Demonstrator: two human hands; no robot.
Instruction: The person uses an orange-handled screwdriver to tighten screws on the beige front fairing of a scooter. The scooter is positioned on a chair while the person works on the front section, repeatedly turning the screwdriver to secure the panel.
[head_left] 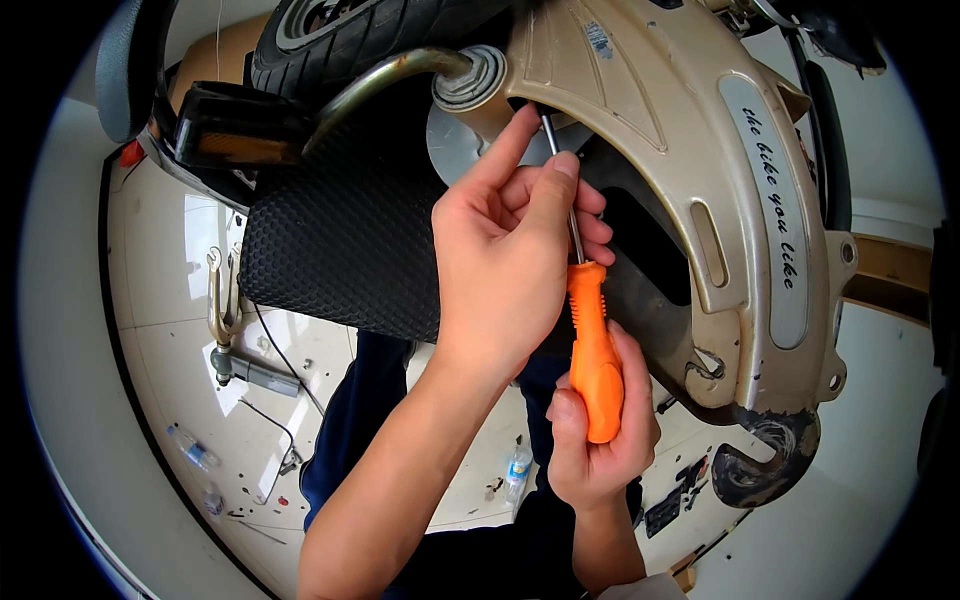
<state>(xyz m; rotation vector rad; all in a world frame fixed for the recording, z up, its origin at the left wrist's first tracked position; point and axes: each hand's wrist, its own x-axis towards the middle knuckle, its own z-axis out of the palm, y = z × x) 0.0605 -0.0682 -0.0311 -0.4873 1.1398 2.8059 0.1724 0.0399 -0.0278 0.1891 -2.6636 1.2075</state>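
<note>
An orange-handled screwdriver [597, 375] points up and slightly left, its metal shaft leading to the curved edge of a beige scooter frame [655, 120]. My right hand [605, 450] is closed round the lower part of the handle. My left hand [510, 255] steadies the shaft, thumb against it and fingers curled behind. Its index finger reaches up beside the shaft's far end, at the frame's underside. The screwdriver's tip is hidden there, so I cannot tell what it meets. Close by, a round metal collar [468, 78] joins a bent metal tube [390, 72].
A tyre [370, 45] and a black textured seat [340, 245] lie left of the frame. On the tiled floor are a metal fork-like part [225, 300], cables, plastic bottles [517, 470] and dark scraps [680, 495]. A dark hooked end [770, 460] juts out at the lower right.
</note>
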